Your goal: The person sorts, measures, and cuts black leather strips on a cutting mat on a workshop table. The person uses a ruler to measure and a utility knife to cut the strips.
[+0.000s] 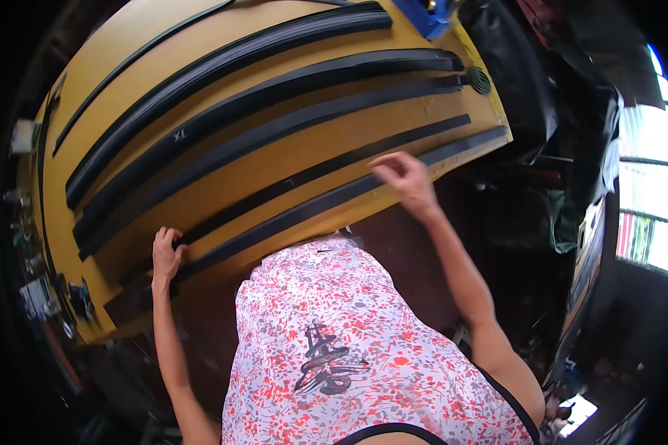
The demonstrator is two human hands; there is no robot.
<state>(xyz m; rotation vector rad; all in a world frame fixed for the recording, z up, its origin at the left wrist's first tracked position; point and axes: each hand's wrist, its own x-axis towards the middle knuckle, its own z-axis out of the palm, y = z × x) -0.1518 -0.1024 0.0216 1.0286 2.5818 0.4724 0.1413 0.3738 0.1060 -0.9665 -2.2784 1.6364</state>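
Several long black strips lie side by side across a yellow table (274, 141). My left hand (167, 254) is at the left end of a thin black strip (326, 163), its fingers bent at the strip's tip. My right hand (408, 182) hovers over the near black strip (297, 211) towards its right part, fingers partly spread and holding nothing visible. Farther back lie a wider strip with white marks (223, 115), another dark strip (274, 133) and a thick grooved strip (223, 63).
A blue object (429, 18) stands at the table's far right corner, near a green coil (479, 80). Tools (82, 298) lie at the left edge. Black covered items (508, 81) hang or stand to the right, with a bright window (649, 185) beyond.
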